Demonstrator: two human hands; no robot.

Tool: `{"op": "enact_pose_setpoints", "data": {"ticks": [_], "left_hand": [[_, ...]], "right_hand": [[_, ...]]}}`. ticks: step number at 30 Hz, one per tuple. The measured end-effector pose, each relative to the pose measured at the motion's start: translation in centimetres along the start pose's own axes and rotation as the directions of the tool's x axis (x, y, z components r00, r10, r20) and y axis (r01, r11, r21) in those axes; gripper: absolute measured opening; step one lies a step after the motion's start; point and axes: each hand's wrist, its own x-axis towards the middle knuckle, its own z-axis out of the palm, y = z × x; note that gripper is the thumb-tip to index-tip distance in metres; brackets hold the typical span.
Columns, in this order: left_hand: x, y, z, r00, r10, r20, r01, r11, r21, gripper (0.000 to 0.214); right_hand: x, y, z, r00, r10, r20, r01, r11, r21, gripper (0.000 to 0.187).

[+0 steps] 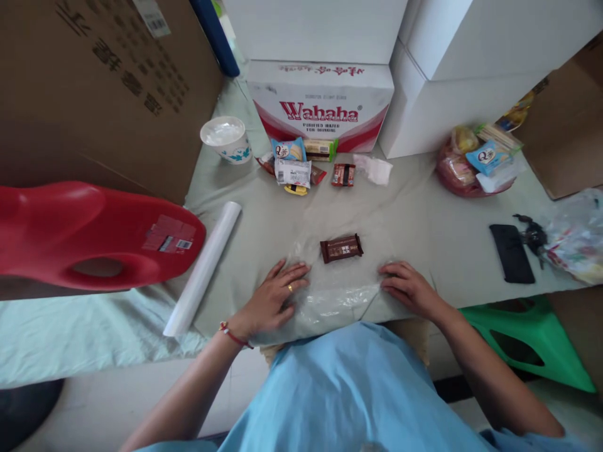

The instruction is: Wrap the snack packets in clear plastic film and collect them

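A small snack in a brown wrapper (pixel 342 248) lies on a sheet of transparent plastic film (pixel 330 301) spread over the covered table. My left hand (pixel 273 298), with a ring and a red bracelet, rests palm down on the film's left side, fingers stretched and apart. At the film's right side lies my right hand (pixel 409 289), its fingers extended and slightly bent against the film. Neither hand touches the brown snack, which sits between them and a little farther away. The film's near edge is wrinkled and shiny.
A white roll (pixel 202 270) and a red jug (pixel 103 238) lie at left. Behind are a paper cup (pixel 228 141), several wrapped snacks (pixel 293 168), and a Wahaha box (pixel 321 113). At right are a snack-filled red bowl (pixel 447 179), phone (pixel 511 253) and green stool (pixel 551 345).
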Motion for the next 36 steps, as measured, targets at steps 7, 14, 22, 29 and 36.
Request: {"op": "enact_pose_setpoints", "data": {"ticks": [7, 14, 22, 29, 36], "left_hand": [[1.7, -0.6, -0.3, 0.996, -0.053, -0.077, 0.052, 0.999, -0.012, 0.032], [3.9, -1.6, 0.1, 0.874, -0.315, -0.369, 0.231, 0.939, -0.253, 0.034], [5.3, -1.8, 0.1, 0.5, -0.547, -0.671, 0.556, 0.797, -0.235, 0.023], [4.1, 0.5, 0.6, 0.914, -0.096, -0.394, 0.139, 0.987, 0.084, 0.043], [7.3, -1.2, 0.8, 0.683, -0.497, -0.535, 0.535, 0.839, -0.098, 0.036]], "right_hand": [[7.0, -0.5, -4.2, 0.983, 0.181, 0.021, -0.18, 0.946, 0.269, 0.036], [13.2, 1.2, -4.9, 0.916, 0.389, 0.094, -0.391, 0.822, 0.413, 0.048], [15.4, 3.4, -3.8, 0.857, 0.515, 0.026, -0.515, 0.851, 0.105, 0.034], [16.2, 3.5, -4.5, 0.875, 0.481, 0.054, -0.483, 0.876, 0.013, 0.031], [16.2, 3.6, -4.2, 0.859, 0.506, 0.082, -0.503, 0.863, -0.05, 0.026]]}}
